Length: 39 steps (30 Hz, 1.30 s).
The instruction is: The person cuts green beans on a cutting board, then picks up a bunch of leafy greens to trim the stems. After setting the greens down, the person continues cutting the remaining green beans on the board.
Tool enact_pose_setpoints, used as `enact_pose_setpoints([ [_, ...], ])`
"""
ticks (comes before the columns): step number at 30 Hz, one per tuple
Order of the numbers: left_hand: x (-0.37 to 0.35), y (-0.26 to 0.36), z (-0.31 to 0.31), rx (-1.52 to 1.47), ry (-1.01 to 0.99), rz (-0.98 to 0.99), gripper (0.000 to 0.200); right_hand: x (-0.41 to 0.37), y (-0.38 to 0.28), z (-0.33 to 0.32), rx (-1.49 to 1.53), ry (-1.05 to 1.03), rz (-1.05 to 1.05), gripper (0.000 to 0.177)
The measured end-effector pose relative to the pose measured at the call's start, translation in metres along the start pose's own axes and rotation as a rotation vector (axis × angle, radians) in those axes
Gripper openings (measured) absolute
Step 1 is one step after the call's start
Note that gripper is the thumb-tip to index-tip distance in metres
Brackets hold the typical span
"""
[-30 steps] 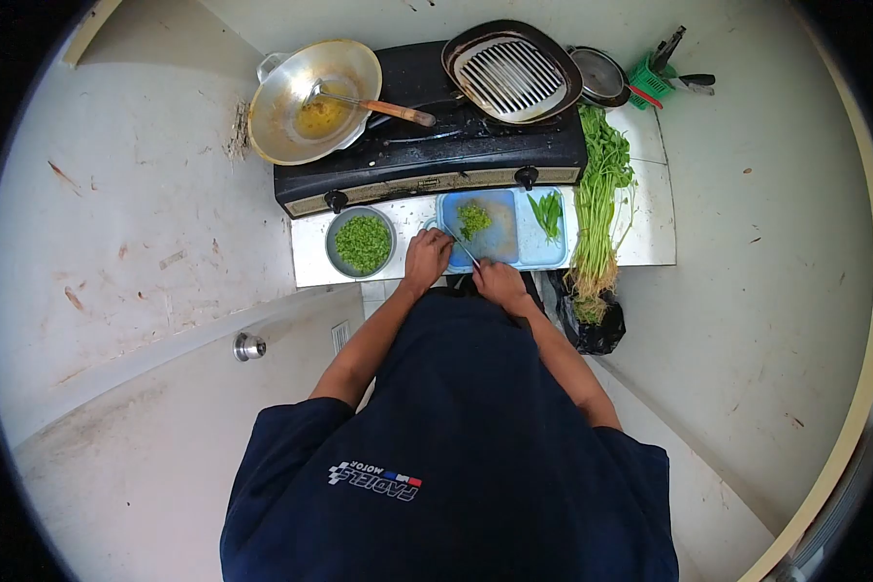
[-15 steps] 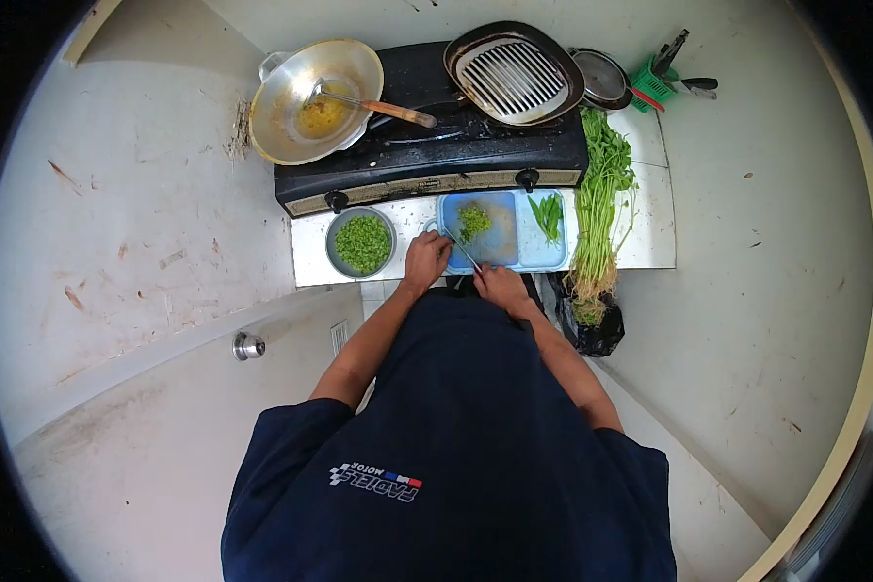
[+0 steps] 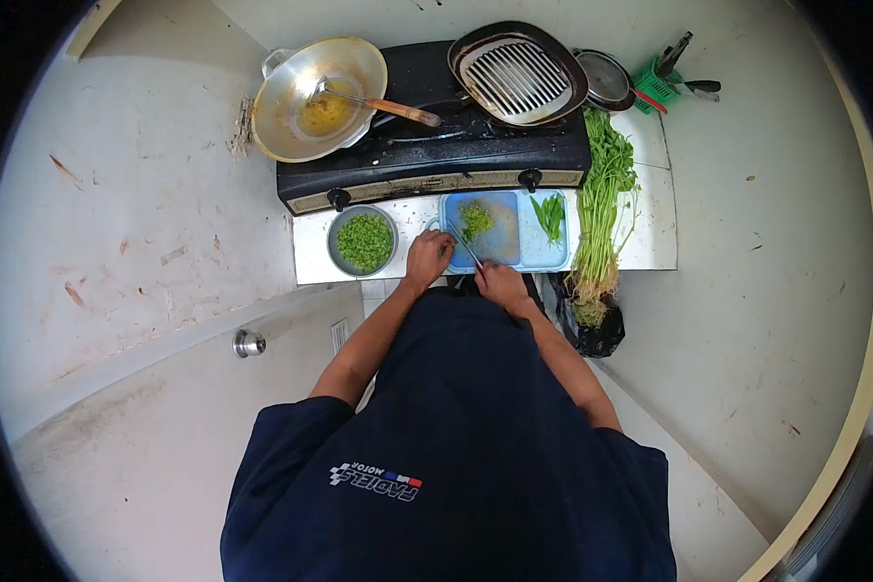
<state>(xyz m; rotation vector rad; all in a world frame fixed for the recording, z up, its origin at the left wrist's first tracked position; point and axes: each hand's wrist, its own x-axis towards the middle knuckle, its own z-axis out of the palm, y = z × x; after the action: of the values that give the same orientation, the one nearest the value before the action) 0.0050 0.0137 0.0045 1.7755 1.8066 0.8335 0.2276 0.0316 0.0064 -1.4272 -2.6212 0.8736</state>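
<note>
My right hand (image 3: 502, 285) is wrapped round the handle of a knife (image 3: 467, 248), whose blade points up and left across a blue cutting board (image 3: 504, 254). Curled at the board's left edge is my left hand (image 3: 429, 257), its fingertips close to the blade. A bit of green shows by those fingertips, but what they pinch is hidden. Chopped greens (image 3: 474, 219) lie in a small heap on the board, just beyond the knife. Several long green leaves (image 3: 549, 218) rest in the board's right section. Left of my left hand, a grey bowl (image 3: 333, 260) is filled with chopped greens.
Behind the board stands a black stove (image 3: 417, 155) bearing a wok (image 3: 272, 131) with a wooden-handled spatula (image 3: 403, 111) and a grill pan (image 3: 461, 58). Leafy greens with roots (image 3: 604, 213) lie on the right, over a black plastic bag (image 3: 597, 339). A green basket (image 3: 655, 89) holds utensils.
The knife and both hands keep nearly the same place, with the blade only slightly shifted. The whole view has moved a few pixels.
</note>
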Motion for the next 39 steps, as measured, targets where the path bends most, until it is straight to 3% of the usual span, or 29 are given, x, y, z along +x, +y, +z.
enact_pose_setpoints([
  [20, -0.006, 0.004, -0.003, -0.013, 0.052, 0.037, 0.011, 0.008, -0.002, 0.007, -0.001, -0.001, -0.053, 0.037],
  [26, -0.006, 0.003, -0.001, -0.053, 0.017, -0.053, 0.012, 0.001, -0.001, 0.002, -0.019, -0.002, -0.009, 0.038],
  [39, -0.003, 0.011, -0.010, -0.052, -0.006, -0.053, 0.009, 0.010, -0.004, 0.013, -0.036, 0.031, -0.100, 0.035],
])
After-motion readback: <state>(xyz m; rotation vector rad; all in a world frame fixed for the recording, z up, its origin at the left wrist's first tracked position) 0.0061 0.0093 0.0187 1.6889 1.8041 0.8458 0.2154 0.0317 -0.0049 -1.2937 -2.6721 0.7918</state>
